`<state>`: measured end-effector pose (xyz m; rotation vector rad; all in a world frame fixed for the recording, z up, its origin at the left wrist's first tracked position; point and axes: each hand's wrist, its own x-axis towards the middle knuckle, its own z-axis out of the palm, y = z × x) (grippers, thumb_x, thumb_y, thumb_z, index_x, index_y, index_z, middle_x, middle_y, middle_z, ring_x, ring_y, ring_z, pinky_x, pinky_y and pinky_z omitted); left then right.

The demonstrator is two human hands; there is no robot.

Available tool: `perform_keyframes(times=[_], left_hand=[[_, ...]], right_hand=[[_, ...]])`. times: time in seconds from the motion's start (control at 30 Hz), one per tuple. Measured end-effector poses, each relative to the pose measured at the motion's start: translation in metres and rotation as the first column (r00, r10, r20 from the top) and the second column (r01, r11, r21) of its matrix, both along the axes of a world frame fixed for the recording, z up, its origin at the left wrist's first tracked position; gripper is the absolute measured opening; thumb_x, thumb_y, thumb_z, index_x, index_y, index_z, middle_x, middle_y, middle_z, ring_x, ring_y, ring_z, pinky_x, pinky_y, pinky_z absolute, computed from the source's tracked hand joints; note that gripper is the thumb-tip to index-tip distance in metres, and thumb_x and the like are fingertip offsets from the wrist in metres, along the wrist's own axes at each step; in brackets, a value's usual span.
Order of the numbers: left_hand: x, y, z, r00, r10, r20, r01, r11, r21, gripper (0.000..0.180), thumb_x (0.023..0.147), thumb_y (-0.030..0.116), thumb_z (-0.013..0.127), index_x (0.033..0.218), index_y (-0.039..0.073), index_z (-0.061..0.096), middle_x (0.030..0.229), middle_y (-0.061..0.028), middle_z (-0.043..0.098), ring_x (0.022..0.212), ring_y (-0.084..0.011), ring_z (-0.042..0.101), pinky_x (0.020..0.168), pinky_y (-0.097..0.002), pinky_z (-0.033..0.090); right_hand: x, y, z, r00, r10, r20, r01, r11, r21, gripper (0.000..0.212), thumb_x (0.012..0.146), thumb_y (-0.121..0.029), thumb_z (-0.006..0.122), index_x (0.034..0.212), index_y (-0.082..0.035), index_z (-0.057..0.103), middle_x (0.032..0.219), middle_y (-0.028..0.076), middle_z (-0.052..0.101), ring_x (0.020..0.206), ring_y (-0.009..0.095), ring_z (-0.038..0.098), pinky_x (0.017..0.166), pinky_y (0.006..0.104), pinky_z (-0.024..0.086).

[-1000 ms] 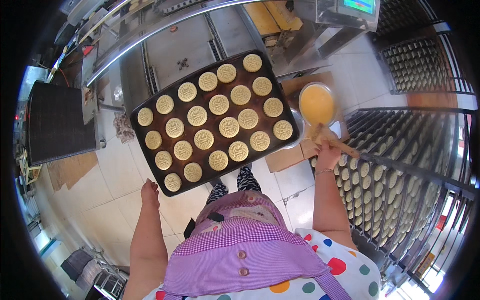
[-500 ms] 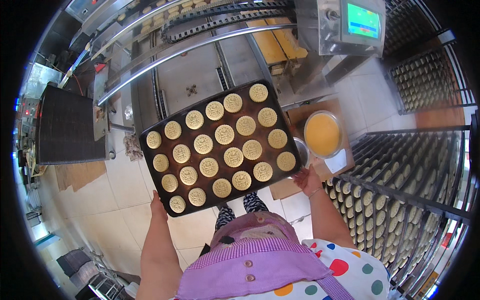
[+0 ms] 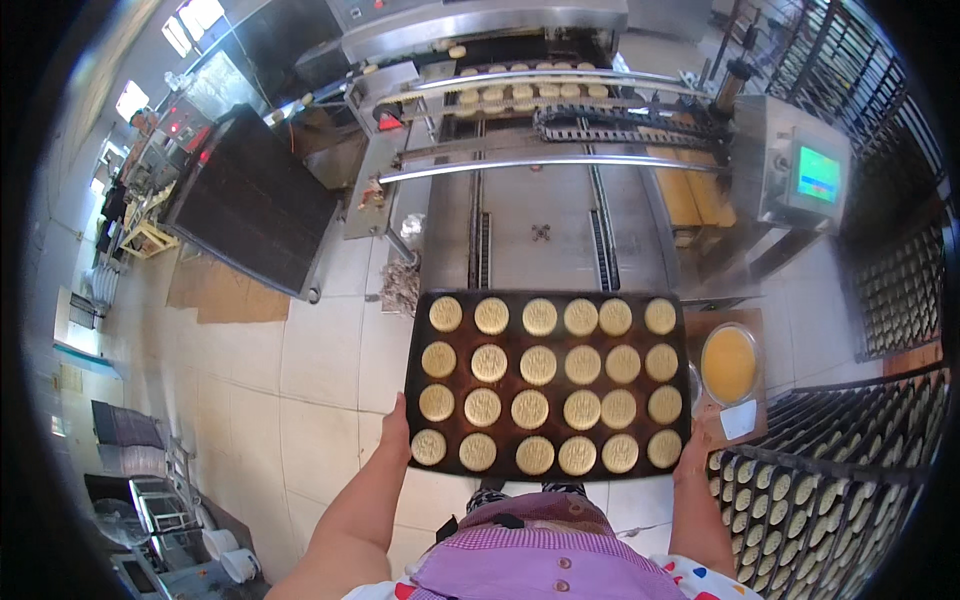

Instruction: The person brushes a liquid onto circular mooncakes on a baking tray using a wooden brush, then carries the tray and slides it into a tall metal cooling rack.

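A dark baking tray (image 3: 510, 384) is held out level in front of me, with my hands at its two short sides. Rows of round, pale, stamped mooncakes (image 3: 538, 365) lie on it. My left hand (image 3: 396, 430) grips the tray's left edge near the front corner; its fingers are partly hidden under the rim. At the front right corner my right hand (image 3: 692, 450) is closed on the other edge. The tray's far edge is at the near end of a steel conveyor machine (image 3: 540, 245) with chain tracks.
A control box with a green screen (image 3: 818, 175) stands right of the conveyor. Below it, a bowl of orange-yellow liquid (image 3: 729, 364) sits on cardboard. Racks of filled trays (image 3: 810, 490) line the right side. A black panel-like box (image 3: 255, 205) stands on the left. More mooncakes (image 3: 522, 92) sit farther along the machine.
The tray has turned from slanted to nearly square with the conveyor. My view has swung left and up, showing more of the machine's far end. Both hands keep hold of the tray.
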<state>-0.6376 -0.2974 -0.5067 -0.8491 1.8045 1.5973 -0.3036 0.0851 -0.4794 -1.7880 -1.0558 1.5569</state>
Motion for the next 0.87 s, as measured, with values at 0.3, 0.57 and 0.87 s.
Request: perform_keyframes(times=[0.3, 0.57, 0.87], left_hand=[[-0.019, -0.02, 0.093, 0.948, -0.307, -0.082, 0.316, 0.882, 0.35, 0.048, 0.093, 0.039, 0.045, 0.118, -0.001, 0.051, 0.111, -0.0126, 0.059, 0.097, -0.0273, 0.059, 0.084, -0.0414, 0.05], [-0.044, 0.048, 0.192, 0.662, -0.687, -0.301, 0.651, 0.326, 0.686, 0.057, 0.089, 0.05, 0.046, 0.124, 0.006, 0.049, 0.124, -0.0098, 0.054, 0.111, -0.027, 0.053, 0.097, -0.0425, 0.041], [-0.117, 0.095, 0.146, 0.274, -0.556, -0.785, 0.609, -0.531, 0.589, 0.078, 0.082, 0.052, 0.048, 0.128, -0.009, 0.035, 0.125, -0.0197, 0.049, 0.114, -0.0284, 0.05, 0.098, -0.0373, 0.039]], right_hand=[[0.116, -0.157, 0.054, 0.926, -0.377, -0.012, 0.376, 0.926, -0.006, 0.069, 0.085, -0.055, 0.052, 0.103, 0.012, 0.053, 0.095, 0.013, 0.057, 0.079, 0.019, 0.05, 0.071, 0.0343, 0.046], [0.153, -0.322, 0.205, 0.676, -0.237, -0.698, 0.525, 0.819, 0.23, 0.051, 0.093, -0.042, 0.042, 0.109, 0.006, 0.053, 0.106, 0.012, 0.061, 0.096, 0.022, 0.06, 0.085, 0.0344, 0.049], [0.035, -0.475, 0.122, 0.554, -0.081, -0.829, 0.831, -0.006, 0.556, 0.041, 0.073, -0.024, 0.052, 0.103, 0.003, 0.058, 0.102, 0.016, 0.063, 0.094, 0.03, 0.06, 0.085, 0.0396, 0.049]])
